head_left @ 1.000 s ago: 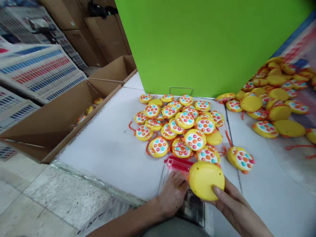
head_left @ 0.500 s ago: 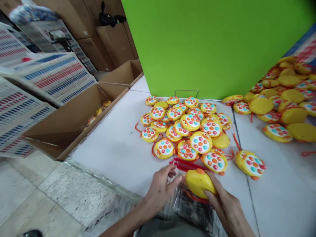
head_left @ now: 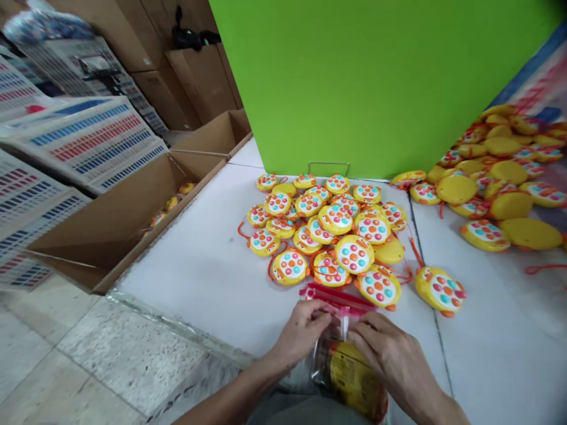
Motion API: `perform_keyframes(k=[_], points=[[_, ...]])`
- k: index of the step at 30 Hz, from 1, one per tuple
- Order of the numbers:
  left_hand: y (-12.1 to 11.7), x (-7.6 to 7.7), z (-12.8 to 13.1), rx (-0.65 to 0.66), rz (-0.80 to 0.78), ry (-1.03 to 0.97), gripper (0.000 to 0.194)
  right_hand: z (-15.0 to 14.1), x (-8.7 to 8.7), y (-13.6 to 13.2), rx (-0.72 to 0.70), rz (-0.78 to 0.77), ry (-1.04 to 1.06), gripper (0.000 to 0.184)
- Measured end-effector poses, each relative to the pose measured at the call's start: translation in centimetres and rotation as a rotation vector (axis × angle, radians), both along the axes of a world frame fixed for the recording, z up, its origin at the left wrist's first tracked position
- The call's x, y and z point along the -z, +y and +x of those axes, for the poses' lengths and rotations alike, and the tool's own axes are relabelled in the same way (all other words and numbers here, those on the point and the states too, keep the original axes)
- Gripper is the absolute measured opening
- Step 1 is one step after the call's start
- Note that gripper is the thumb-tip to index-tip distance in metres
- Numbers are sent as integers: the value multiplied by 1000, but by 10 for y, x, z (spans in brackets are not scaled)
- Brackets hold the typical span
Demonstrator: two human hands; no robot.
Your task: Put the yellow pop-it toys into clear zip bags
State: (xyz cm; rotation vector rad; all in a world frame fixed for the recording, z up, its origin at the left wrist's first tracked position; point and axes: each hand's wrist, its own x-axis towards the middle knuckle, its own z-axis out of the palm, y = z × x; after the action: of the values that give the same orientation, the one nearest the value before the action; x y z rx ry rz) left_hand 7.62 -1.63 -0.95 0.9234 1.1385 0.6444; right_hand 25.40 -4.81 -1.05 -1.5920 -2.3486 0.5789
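A clear plastic zip bag (head_left: 319,361) with a pink-red top edge lies at the table's front edge, and a yellow duck-shaped toy (head_left: 352,375) shows through it. My left hand (head_left: 300,332) pinches the bag's upper left part near the pink strip. On the right side of the same strip, my right hand (head_left: 394,354) is closed on the bag, its fingertips partly hidden. Just beyond the bag is a pile of duck toys (head_left: 353,255) with coloured buttons and orange cords. One single duck toy (head_left: 440,290) lies to the right of my right hand.
A bigger heap of duck toys (head_left: 500,147) fills the right side. Behind the pile stands a green panel (head_left: 376,82) with a wire handle. On the left, an open cardboard box (head_left: 101,236) holds a few toys; striped white crates (head_left: 88,141) stand past it.
The yellow toy that my right hand held above the bag is now inside the bag. Both hands have come together at the bag's pink top edge.
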Motion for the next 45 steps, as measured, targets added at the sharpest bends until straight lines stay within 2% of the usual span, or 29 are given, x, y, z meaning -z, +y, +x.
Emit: perform_keyframes(k=[2,5,8,10,13,15,17,20,21,22,23,25,28,29,30,33,36,39,43,45], points=[[-3,1,-2,9,0,4,21,-9,4,0,54,120,82,23],[-5,0,-3,110,122,24,21,-23,5,3,55,228,128,22],[-5,-3,0,187,224,87,21,-33,1,9,30,265,117,24],[-6,-5,2,204,308,200,21,-37,-3,12,34,278,116,25],[-9,-9,4,259,420,358,25,-30,-5,13,127,210,173,20],[-9,-10,2,289,433,389,27,-5,1,8,284,93,219,14],[-9,-9,0,280,389,347,26,39,14,-3,500,-30,185,17],[-6,-3,-4,245,302,221,24,124,39,-30,850,-140,-44,22],[-5,-1,-4,230,277,185,22,149,44,-40,931,-192,-121,20],[-4,2,-4,215,249,156,21,168,47,-50,955,-197,-193,19],[-4,4,-4,197,219,133,19,179,47,-57,926,-188,-240,19],[-3,6,-3,165,163,105,17,178,39,-65,824,-117,-272,23],[-3,7,-1,140,122,73,15,129,17,-52,695,-30,-84,30],[-3,7,-1,132,115,60,14,109,12,-43,657,-64,43,28],[-3,7,-1,126,110,46,14,89,8,-33,592,-165,141,29],[-5,8,-1,117,89,0,16,51,12,-9,434,-457,437,31],[-7,11,-5,100,60,-45,16,45,27,-2,405,-523,684,30],[-8,15,-11,64,35,-41,11,52,35,-8,366,-481,737,25],[-9,22,-14,40,31,-10,12,53,25,-17,274,-383,694,16],[-10,21,-15,24,48,14,18,53,15,-19,189,-394,663,17]])
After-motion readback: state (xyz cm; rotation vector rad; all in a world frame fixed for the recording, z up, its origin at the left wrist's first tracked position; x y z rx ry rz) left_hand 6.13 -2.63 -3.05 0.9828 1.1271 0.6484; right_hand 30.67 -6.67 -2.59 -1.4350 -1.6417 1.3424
